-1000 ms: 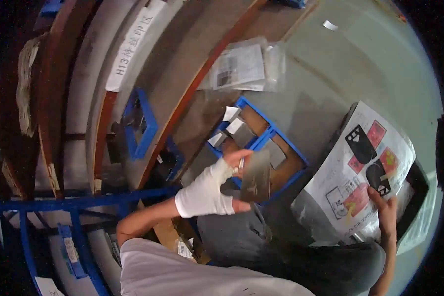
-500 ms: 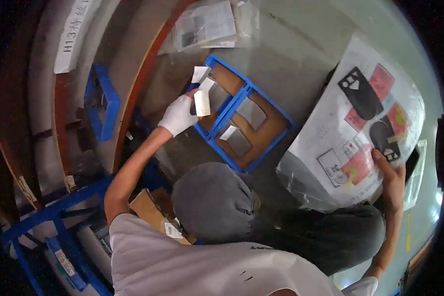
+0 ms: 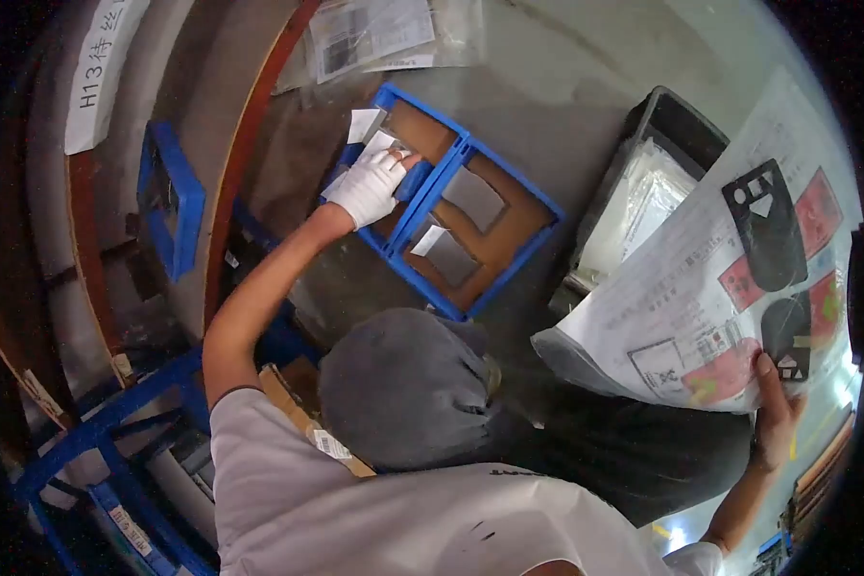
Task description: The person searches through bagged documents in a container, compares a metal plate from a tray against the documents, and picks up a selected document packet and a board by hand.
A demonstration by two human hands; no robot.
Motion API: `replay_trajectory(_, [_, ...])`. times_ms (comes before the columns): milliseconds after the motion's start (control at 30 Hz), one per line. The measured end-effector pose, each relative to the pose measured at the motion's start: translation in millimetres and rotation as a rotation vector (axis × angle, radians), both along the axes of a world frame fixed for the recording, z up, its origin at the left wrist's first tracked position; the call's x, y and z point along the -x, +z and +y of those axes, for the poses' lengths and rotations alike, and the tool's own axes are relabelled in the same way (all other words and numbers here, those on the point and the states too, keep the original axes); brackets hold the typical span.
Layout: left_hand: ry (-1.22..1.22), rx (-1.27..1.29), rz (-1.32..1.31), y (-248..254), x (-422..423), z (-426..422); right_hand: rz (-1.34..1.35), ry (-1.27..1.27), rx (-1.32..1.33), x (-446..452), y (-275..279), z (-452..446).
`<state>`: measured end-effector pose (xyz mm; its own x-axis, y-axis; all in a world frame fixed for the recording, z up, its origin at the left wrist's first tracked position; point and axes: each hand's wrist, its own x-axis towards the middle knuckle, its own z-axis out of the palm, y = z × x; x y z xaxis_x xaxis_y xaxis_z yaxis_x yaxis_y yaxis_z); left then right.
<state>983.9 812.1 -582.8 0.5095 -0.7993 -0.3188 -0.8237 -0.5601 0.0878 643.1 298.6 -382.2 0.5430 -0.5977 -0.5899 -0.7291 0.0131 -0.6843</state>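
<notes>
My left hand (image 3: 370, 189), in a white glove with bare fingertips, reaches into the left half of a blue two-part bin (image 3: 518, 274). Its fingers are curled down there, and what they grip is hidden. White paper slips (image 3: 363, 125) stick up beside it. At the right, my right hand (image 3: 773, 422) pinches the lower edge of a large clear plastic bag (image 3: 634, 336), thumb on top. The bag bears a printed sheet with red patches, and a black flat panel with cut-out shapes (image 3: 773, 230) shows on it; a second similar panel lies near my thumb.
A black crate (image 3: 658, 106) with plastic-wrapped papers stands behind the bag. More bagged papers (image 3: 374, 38) lie at the top. Shelf boards with a small blue bin (image 3: 170, 202) rise at the left. Below my left arm are a cardboard box (image 3: 298, 413) and blue racking (image 3: 115, 422).
My left hand has lowered the pale card-like piece into the bin's left half, where it is no longer distinct. The bag in my right hand has swung right, uncovering the black crate.
</notes>
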Motion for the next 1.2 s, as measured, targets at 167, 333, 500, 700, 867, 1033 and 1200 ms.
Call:
replay_trajectory(167, [0.010,-0.051,0.004,-5.6,-1.0,0.5,0.067,-0.071,0.072,25.4,13.9,4.5])
replay_trajectory(333, [0.034,-0.120,0.052,-0.8,-2.7,-4.7,-0.087,-0.121,-0.019,29.0,30.2,34.5])
replay_trajectory(500, [-0.007,-0.113,0.036,-12.8,-3.5,-7.3,-0.001,-0.082,0.001,26.9,27.6,26.4])
replay_trajectory(700, [-0.110,-0.144,-0.062,-22.6,-2.7,-9.4,-0.029,-0.090,-0.059,18.2,31.1,25.7])
replay_trajectory(867, [-0.050,-0.209,0.080,-1.4,-4.6,-39.5,0.128,0.042,-0.215,-23.2,47.9,32.8])
replay_trajectory(1033, [0.023,-0.138,0.099,-0.5,-2.9,-36.4,-0.207,0.348,-0.260,-40.2,31.3,25.2])
replay_trajectory(1200, [0.528,0.315,0.403,77.8,30.6,-68.8,-0.184,0.444,-0.244,-46.9,27.6,19.9])
